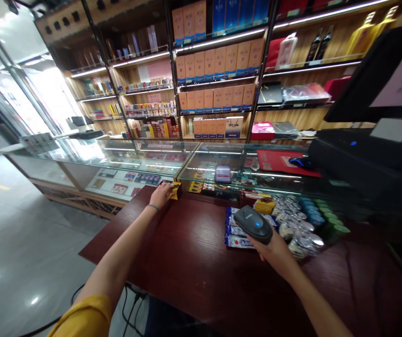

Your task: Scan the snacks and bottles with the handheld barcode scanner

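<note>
My left hand (162, 193) reaches to the far left part of the dark red counter, its fingers closed round a small yellow and dark brown packet (176, 190). The lettering on that packet is too small to read. In my right hand (274, 250) is a black barcode scanner (253, 223) with a lit blue spot on top. The scanner is above several blue and white snack packets (236, 241) and partly hides them. Close to its right stand clear jars with silver lids (299, 229), and behind it lies a stack of yellow packs (264, 206).
Blue containers (311, 213) and green containers (331, 217) stand in rows beside the jars. A glass display case (145, 159) borders the counter (187, 252). On the right are a monitor (373, 75), a red mat (274, 161) and a mouse (301, 162). Cables hang below.
</note>
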A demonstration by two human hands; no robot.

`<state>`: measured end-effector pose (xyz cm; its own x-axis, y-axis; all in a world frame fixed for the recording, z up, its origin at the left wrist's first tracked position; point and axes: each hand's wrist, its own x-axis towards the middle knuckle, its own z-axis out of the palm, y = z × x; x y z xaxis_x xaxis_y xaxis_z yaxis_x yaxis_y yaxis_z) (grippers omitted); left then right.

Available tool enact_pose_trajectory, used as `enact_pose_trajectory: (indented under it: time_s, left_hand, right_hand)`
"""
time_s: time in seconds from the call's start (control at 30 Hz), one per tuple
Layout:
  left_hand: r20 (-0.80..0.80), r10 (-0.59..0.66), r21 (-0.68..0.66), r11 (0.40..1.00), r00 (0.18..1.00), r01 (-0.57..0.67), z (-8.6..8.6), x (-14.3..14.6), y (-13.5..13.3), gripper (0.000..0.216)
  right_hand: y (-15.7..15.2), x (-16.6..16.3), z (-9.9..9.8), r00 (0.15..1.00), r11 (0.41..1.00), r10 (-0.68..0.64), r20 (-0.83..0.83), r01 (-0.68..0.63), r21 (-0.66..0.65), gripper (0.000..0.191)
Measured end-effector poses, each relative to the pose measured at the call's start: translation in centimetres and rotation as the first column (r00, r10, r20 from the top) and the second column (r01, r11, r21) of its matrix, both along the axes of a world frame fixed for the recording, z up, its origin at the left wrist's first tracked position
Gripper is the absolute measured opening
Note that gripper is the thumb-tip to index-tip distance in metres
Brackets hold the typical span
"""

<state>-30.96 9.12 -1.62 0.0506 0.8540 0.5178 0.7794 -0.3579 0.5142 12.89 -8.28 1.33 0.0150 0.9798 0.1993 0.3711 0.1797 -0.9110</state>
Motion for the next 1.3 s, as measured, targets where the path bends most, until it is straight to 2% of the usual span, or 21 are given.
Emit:
enact_pose_trajectory:
  time_s: [0.23, 0.37, 0.43, 0.53, 0.63, 0.73, 0.87, 0.97, 1.03, 1.07, 1.1, 1.13, 1.2, 1.23, 1.3]
  left_hand:
    - [0.038, -0.014, -0.026, 1.0, 0.999, 0.015, 0.2, 0.1, -0.3, 0.029]
    - [-0.042, -0.015, -0.052, 0.999, 0.999, 0.012, 1.1, 0.5, -0.8, 0.028]
    - [-0.069, -0.009, -0.032, 0.999, 0.998, 0.007, 1.5, 0.8, -1.1, 0.027]
    - [-0.026, -0.006, 0.032, 0.999, 1.0, 0.006, 1.8, 1.6, -1.5, 0.033]
    - [0.028, -0.034, 0.065, 0.997, 0.999, 0.032, 1.9, 3.5, -1.9, 0.037]
    - [0.099, -0.107, 0.112, 0.989, 0.989, 0.095, 2.2, 6.8, -2.2, 0.037]
    - [0.272, -0.278, 0.182, 0.955, 0.921, 0.235, 3.1, 13.6, -3.3, 0.03]
    - [0.512, -0.381, 0.173, 0.924, 0.77, 0.342, 3.5, 19.6, -4.5, 0.025]
    - [0.669, -0.389, 0.122, 0.898, 0.634, 0.423, 3.4, 23.4, -5.2, 0.026]
    - [0.695, -0.393, 0.099, 0.882, 0.602, 0.461, 3.3, 25.3, -5.3, 0.027]
    - [0.663, -0.414, 0.08, 0.868, 0.624, 0.491, 3.1, 26.9, -5.3, 0.03]
    - [0.576, -0.45, 0.057, 0.855, 0.682, 0.516, 2.8, 28.5, -5.2, 0.034]
    - [0.24, -0.514, 0.001, 0.849, 0.824, 0.529, 2.1, 31.2, -4.8, 0.044]
    - [0.045, -0.515, -0.026, 0.856, 0.856, 0.516, 1.8, 32.3, -4.6, 0.048]
    - [-0.258, -0.463, -0.054, 0.884, 0.848, 0.465, 1.1, 34.2, -4.1, 0.055]
  right_hand:
    - [-0.1, -0.1, 0.0, 1.0, 1.0, 0.009, -0.015, -0.009, -0.014, 0.044]
    - [-0.4, 0.0, 0.1, 0.998, 0.998, 0.028, -0.053, -0.031, -0.054, 0.043]
    - [-0.5, 0.2, 0.3, 0.997, 0.999, 0.03, -0.074, -0.033, -0.038, 0.046]
    - [-0.5, 1.0, 1.0, 0.994, 1.0, 0.03, -0.109, -0.029, 0.01, 0.049]
    - [-0.4, 2.4, 1.9, 0.991, 0.999, 0.001, -0.132, 0.004, 0.036, 0.042]
    - [-0.1, 4.1, 2.8, 0.989, 0.997, -0.047, -0.143, 0.054, 0.049, 0.035]
    - [0.0, 6.0, 3.9, 0.967, 0.992, -0.103, -0.232, 0.116, 0.044, 0.037]
    - [-0.3, 7.0, 4.6, 0.943, 0.988, -0.13, -0.307, 0.148, 0.036, 0.036]
    - [-0.4, 7.7, 4.8, 0.935, 0.987, -0.129, -0.33, 0.153, 0.045, 0.035]
    - [-0.4, 8.1, 4.8, 0.933, 0.987, -0.133, -0.336, 0.157, 0.045, 0.034]
    - [-0.3, 8.4, 4.8, 0.93, 0.985, -0.142, -0.34, 0.166, 0.043, 0.035]
    - [-0.3, 8.8, 4.7, 0.927, 0.983, -0.156, -0.342, 0.181, 0.042, 0.035]
    - [-0.1, 9.5, 4.4, 0.918, 0.973, -0.192, -0.347, 0.224, 0.053, 0.036]
    - [0.0, 9.8, 4.2, 0.915, 0.968, -0.206, -0.347, 0.242, 0.063, 0.037]
    - [0.2, 10.1, 3.9, 0.911, 0.961, -0.221, -0.348, 0.263, 0.08, 0.041]
